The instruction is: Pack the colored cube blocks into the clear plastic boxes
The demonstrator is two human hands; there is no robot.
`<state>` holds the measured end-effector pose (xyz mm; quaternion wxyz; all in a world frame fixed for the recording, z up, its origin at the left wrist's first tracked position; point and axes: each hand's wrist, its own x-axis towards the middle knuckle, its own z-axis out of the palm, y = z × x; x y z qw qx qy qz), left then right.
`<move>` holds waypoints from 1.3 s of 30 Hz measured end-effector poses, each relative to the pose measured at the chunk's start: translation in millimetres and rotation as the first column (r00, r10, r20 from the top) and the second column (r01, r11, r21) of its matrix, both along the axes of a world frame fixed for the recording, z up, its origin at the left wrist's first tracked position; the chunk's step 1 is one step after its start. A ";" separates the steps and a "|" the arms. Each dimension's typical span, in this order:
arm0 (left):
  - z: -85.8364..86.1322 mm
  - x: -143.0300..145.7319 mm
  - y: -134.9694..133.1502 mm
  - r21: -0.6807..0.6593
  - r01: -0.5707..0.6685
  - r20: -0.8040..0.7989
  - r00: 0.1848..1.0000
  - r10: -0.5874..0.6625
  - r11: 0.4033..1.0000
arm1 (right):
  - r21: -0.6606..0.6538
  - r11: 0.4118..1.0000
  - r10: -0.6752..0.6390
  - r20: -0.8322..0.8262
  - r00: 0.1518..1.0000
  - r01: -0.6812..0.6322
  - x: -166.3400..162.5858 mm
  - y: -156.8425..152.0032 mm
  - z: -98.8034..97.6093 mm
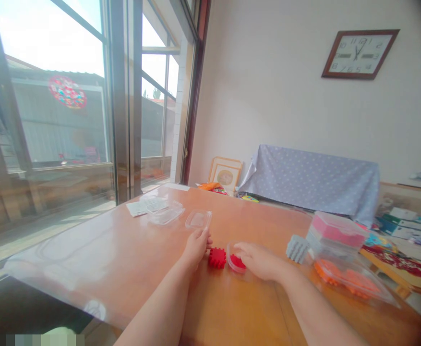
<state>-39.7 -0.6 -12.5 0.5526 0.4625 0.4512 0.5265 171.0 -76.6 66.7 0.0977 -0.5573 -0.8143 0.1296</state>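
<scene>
My left hand [197, 247] is closed on the near right corner of a clear plastic lid [198, 219], which is raised at an angle over the table. Just right of that hand, a red toothed block [217, 258] rests on the wood. My right hand [255, 260] curls its fingers over the rim of a small clear plastic container [232, 264], its fingertips partly hidden. Red pieces [237, 261] show inside that container, beside the block.
Clear plastic trays [165, 215] and a paper sheet [137, 208] lie at the table's far left. On the right stand a grey toothed block [297, 248], stacked boxes with pink contents [336, 229] and a clear box of orange pieces [350, 278]. Windows flank the left side.
</scene>
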 end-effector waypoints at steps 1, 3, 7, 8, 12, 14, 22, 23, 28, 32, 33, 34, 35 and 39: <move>-1.0 -0.1 0.9 0.004 -0.003 -0.002 1.000 0.003 1.000 | 0.007 1.000 -0.027 -0.015 1.000 0.027 1.7 1.3 -1.7; -3.1 -0.2 2.8 0.016 -0.009 -0.012 1.000 0.009 1.000 | 0.034 0.997 -0.069 -0.047 0.996 0.071 3.6 3.2 -3.8; -4.2 0.3 3.5 0.029 -0.019 -0.031 0.999 0.020 0.999 | 0.098 0.986 -0.126 -0.085 0.988 0.134 -4.7 3.7 -0.3; -3.6 0.4 2.7 0.028 -0.024 -0.029 0.999 0.024 0.999 | 0.114 0.986 -0.114 -0.084 0.990 0.123 -9.4 3.3 1.9; 0.1 0.1 -1.6 0.027 -0.037 -0.020 0.999 0.037 0.999 | 0.154 0.988 0.000 -0.012 1.000 0.001 -32.2 2.6 9.5; 1.1 -0.2 -2.8 0.026 -0.040 -0.027 0.999 0.041 0.999 | 0.140 0.988 0.053 0.067 0.996 -0.062 -42.3 4.4 10.0; -1.5 1.0 -1.4 0.017 -0.031 0.013 0.999 0.031 0.999 | 0.093 0.992 0.066 0.209 0.976 -0.087 -59.7 16.1 1.9; -1.4 1.0 -1.8 0.021 -0.033 0.014 0.999 0.032 0.999 | 0.090 0.993 0.063 0.201 0.977 -0.083 -60.2 16.5 1.7; -0.1 1.0 -3.4 0.040 -0.027 0.000 1.000 0.027 0.999 | 0.141 0.989 0.036 0.068 0.997 -0.045 -51.3 17.9 5.4; -0.4 1.7 -2.5 0.033 -0.037 -0.020 0.999 0.037 0.999 | 0.183 0.983 -0.006 -0.065 0.998 0.018 -26.9 16.8 12.6; -0.5 1.9 -2.2 0.032 -0.037 -0.021 0.999 0.038 0.999 | 0.169 0.985 -0.019 -0.076 0.997 0.031 -19.5 16.0 13.9; -0.6 2.0 -1.9 0.032 -0.037 -0.021 0.999 0.037 0.999 | 0.149 0.988 -0.034 -0.075 0.997 0.045 -12.1 15.0 14.7; -0.6 2.0 -1.8 0.030 -0.037 -0.021 0.999 0.037 0.999 | 0.126 0.990 -0.049 -0.065 0.997 0.057 -5.0 14.1 14.7; 0.2 1.7 -2.0 0.027 -0.040 -0.028 0.999 0.040 0.999 | 0.036 0.996 -0.083 0.004 0.997 0.083 14.0 12.4 7.9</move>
